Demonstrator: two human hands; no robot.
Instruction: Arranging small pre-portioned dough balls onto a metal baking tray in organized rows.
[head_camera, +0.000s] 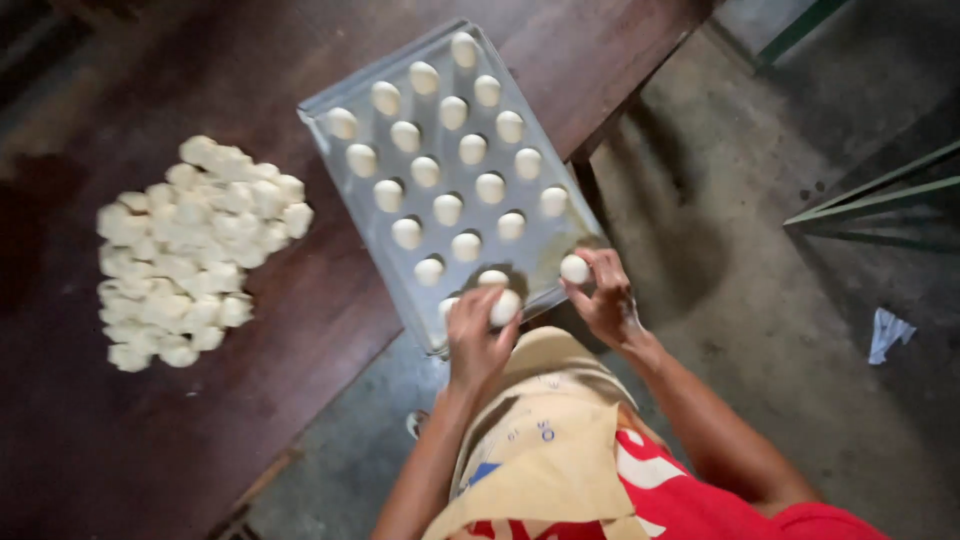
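A grey metal baking tray (350, 195) lies tilted on a dark wooden table (150, 430), its near corner hanging over the table's edge. Several round white dough balls (448, 208) stand on it in rows. My left hand (478, 335) is at the tray's near edge, fingers closed around a dough ball (504, 306). My right hand (603, 295) pinches another dough ball (574, 268) at the tray's near right corner.
A heap of rough cut dough pieces (185, 250) lies on the table left of the tray. Below is a concrete floor (760, 330) with a scrap of pale paper (888, 331). Green metal bars (880, 195) stand at right.
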